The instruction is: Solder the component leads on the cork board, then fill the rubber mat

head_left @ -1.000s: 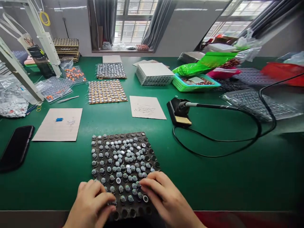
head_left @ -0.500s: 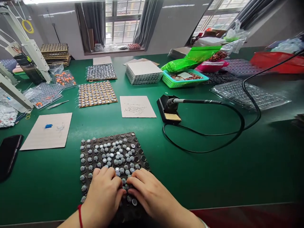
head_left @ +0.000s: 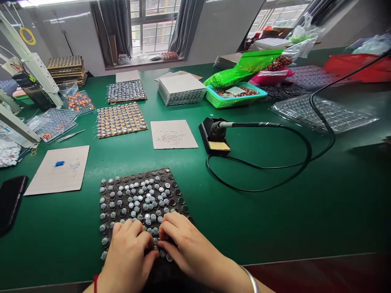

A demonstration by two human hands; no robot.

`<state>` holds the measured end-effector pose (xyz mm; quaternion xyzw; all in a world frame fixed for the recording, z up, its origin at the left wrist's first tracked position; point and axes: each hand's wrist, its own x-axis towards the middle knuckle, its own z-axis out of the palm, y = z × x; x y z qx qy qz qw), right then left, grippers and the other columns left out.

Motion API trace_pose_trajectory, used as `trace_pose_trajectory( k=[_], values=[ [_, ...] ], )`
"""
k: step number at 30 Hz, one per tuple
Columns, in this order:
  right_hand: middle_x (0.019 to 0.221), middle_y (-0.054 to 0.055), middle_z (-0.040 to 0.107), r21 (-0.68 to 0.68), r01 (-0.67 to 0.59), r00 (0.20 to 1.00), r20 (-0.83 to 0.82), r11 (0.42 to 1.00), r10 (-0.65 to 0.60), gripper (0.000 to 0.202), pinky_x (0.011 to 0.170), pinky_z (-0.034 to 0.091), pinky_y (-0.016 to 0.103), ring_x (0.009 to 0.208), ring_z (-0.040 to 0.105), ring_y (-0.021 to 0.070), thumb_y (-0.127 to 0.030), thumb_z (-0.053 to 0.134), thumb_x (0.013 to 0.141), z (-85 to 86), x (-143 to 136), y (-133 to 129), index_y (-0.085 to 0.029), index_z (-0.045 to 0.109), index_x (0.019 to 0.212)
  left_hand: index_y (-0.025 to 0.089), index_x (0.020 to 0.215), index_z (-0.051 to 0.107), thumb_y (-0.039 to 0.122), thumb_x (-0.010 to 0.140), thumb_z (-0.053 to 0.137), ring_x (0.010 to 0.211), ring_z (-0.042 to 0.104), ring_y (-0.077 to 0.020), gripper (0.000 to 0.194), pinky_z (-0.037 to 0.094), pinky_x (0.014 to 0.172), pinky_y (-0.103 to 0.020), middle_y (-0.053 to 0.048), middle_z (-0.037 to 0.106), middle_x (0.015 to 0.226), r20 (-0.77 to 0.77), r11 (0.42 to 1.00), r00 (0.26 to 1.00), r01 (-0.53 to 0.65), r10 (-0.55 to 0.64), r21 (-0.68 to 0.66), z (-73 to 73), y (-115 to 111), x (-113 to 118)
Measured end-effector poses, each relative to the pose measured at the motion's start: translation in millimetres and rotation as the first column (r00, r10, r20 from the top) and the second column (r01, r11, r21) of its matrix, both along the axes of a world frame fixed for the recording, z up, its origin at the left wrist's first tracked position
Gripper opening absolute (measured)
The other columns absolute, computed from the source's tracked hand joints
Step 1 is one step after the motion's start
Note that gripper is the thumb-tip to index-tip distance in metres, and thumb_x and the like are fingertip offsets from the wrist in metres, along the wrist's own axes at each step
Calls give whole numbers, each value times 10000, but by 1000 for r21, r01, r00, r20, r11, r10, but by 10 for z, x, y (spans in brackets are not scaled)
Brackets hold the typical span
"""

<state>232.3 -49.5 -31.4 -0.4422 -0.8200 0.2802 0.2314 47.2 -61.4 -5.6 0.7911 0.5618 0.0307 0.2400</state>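
Note:
A dark square board (head_left: 122,175) with rows of round sockets lies near the table's front edge. Small silver round parts (head_left: 149,199) fill its left columns and lie loosely heaped in its middle; several sockets at the top and right hold none. Over the board's lower left is my left hand (head_left: 130,248), fingers curled, thumb and forefinger close together. My right hand (head_left: 186,244) faces it over the lower right, its fingers also bent together. Both sets of fingertips are at the silver parts, and whatever they pinch is too small or hidden to name.
A soldering iron (head_left: 218,126) sits in its stand, its cable (head_left: 262,190) looping right. Cardboard sheets (head_left: 58,175), a phone (head_left: 12,201), filled boards (head_left: 122,120), stacked boards (head_left: 181,91), a green basket (head_left: 226,101) and plastic trays (head_left: 324,114) surround the work.
The camera view has shifted slightly, moving the scene a little left. Both hands remain over the lower board, with the right fingers slightly more bent.

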Motion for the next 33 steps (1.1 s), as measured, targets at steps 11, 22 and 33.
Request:
trace_pose_trajectory(
  k=[11,22,33],
  values=[
    [823,-2,668,-190,-46,981,-196,981,8,265,681,447,254,766,591,162,60,659,767,-14,202,-385,-191,607,833,195,775,686,125,833,704,870,569,-220,93,313,798,-387,-10,644,872,32,997,998,-61,62,-37,3,-52,59],
    [805,-1,661,-23,-100,960,-265,995,91,230,678,409,267,740,537,161,21,654,786,-195,-185,-538,-190,599,863,213,781,685,128,766,713,854,551,-215,91,304,768,-353,3,623,851,11,962,998,-58,63,-266,319,-147,-321],
    [807,27,600,114,-31,987,-152,993,48,222,627,423,287,727,515,184,-6,700,742,-238,-381,-546,-186,629,849,201,781,653,78,779,638,825,552,-244,123,268,744,-373,-24,615,832,-98,997,995,-30,23,-66,90,-452,-476]
  ],
)
